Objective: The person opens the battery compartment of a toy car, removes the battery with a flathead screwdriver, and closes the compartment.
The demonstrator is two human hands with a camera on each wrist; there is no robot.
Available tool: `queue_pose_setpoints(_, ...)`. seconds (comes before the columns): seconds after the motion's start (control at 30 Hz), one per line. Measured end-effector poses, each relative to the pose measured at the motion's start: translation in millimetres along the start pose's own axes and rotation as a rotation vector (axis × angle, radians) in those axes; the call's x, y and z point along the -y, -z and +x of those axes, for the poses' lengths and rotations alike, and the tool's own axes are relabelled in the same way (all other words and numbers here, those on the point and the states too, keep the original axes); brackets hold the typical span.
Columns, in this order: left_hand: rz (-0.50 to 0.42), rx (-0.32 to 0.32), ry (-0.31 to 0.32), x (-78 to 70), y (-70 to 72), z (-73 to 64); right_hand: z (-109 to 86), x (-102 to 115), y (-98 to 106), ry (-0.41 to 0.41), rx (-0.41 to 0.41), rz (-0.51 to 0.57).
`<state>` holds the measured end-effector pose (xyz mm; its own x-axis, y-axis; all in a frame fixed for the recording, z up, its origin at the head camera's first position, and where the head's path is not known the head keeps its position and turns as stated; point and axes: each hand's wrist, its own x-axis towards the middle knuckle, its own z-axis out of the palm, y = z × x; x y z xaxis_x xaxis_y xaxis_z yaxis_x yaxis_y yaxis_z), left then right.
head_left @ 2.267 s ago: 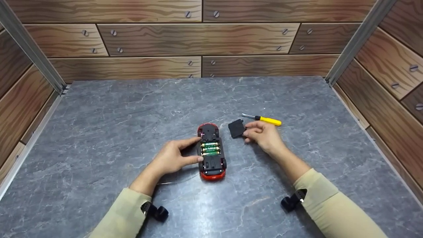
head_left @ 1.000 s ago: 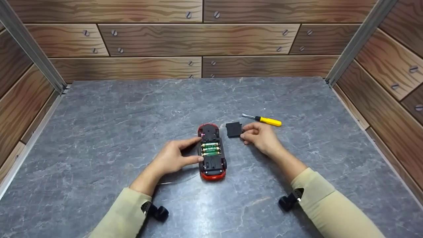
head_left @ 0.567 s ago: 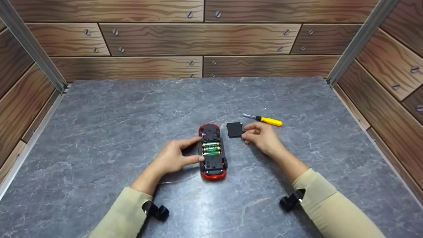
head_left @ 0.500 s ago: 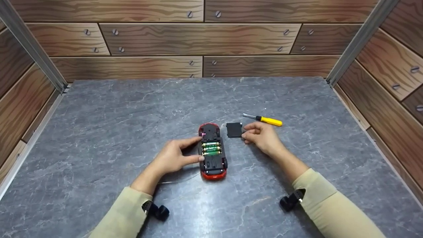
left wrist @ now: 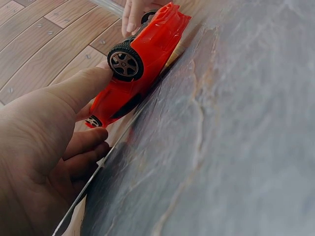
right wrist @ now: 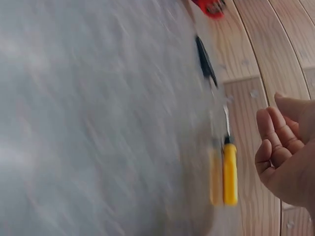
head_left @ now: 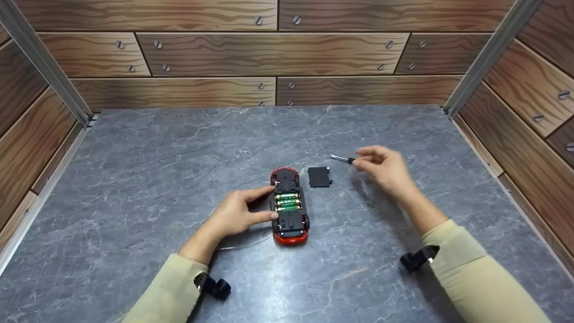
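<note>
A red toy car (head_left: 291,222) lies upside down on the grey table, its black underside up. Green batteries (head_left: 288,202) sit in its uncovered compartment. My left hand (head_left: 233,213) holds the car by its left side, thumb and index finger apart along the edge; in the left wrist view the thumb reaches a wheel (left wrist: 125,62). My right hand (head_left: 385,172), fingers loosely bent, is above a screwdriver (right wrist: 230,172) and hides its yellow handle in the head view. The right wrist view shows a gap between hand and handle. A black battery cover (head_left: 319,177) lies flat between car and screwdriver.
The grey marbled table (head_left: 179,148) is bounded by wood-patterned panels (head_left: 269,54) at the back and sides, with metal posts (head_left: 484,58) at the corners. A thin pale wire (head_left: 233,247) runs along the table between the car and my left forearm.
My right hand has let go of the battery cover, which now lies beside the car, and has moved right and away from me, over the screwdriver. My left hand stays at the car.
</note>
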<state>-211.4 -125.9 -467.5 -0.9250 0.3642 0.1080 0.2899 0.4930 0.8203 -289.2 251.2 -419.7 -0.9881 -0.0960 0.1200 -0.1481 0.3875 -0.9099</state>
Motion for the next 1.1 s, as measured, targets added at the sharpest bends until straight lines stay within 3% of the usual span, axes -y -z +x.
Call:
queue_pose_setpoints(0.3,-0.001,0.005,0.024,-1.0,1.7,-1.6,23.2,-22,30,0.082,-0.003,-0.072)
queue_pose_setpoints(0.57,0.021,0.015,0.042,-1.1,1.7,-1.1,37.1,-42,42,0.005,0.083,-0.152)
queue_pose_setpoints(0.8,0.032,0.015,0.054,-1.4,2.5,-2.6,43.7,-53,40,-0.052,0.195,-0.113)
queue_pose_setpoints(0.97,0.011,0.007,0.023,-1.3,1.9,-2.2,44.4,-54,42,-0.077,0.251,-0.126)
queue_pose_setpoints(1.1,0.000,0.006,0.012,-1.7,1.2,-1.1,43.5,-55,42,-0.087,0.249,-0.156)
